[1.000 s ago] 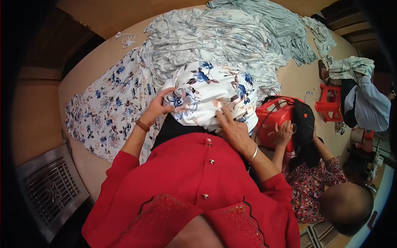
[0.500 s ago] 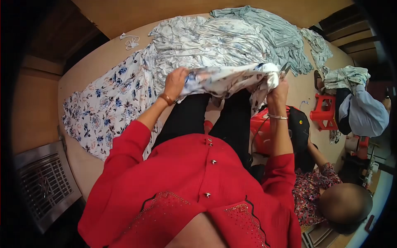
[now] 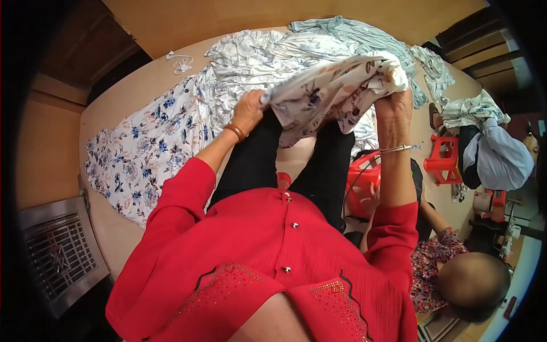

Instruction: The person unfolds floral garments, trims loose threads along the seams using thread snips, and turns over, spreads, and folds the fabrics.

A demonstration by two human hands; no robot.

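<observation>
A white floral cloth [image 3: 330,94] is stretched between my two hands above my lap. Its left edge is pinched in my left hand [image 3: 247,117], which wears a brown bracelet. My right hand [image 3: 394,109], with a silver bangle, is closed around the bunched right end and raised higher; its fingers are partly hidden by the folds. Beyond my knees lies a crumpled heap of white floral fabric [image 3: 245,60], and to its left a flatter floral piece [image 3: 151,151] with blue flowers spreads over the floor.
Grey-green fabric [image 3: 364,34] lies behind the heap. A white cord-like item [image 3: 182,64] is on the floor. To the right are red stools [image 3: 441,161], a seated person in a light shirt [image 3: 497,157], and nearer, a person in a patterned top [image 3: 436,259]. A metal grille [image 3: 62,256] stands left.
My right hand has risen and moved right, lifting the bunched end of the cloth, which hangs more open now. A pointed blade by the right hand earlier is no longer visible. My left hand shifted slightly.
</observation>
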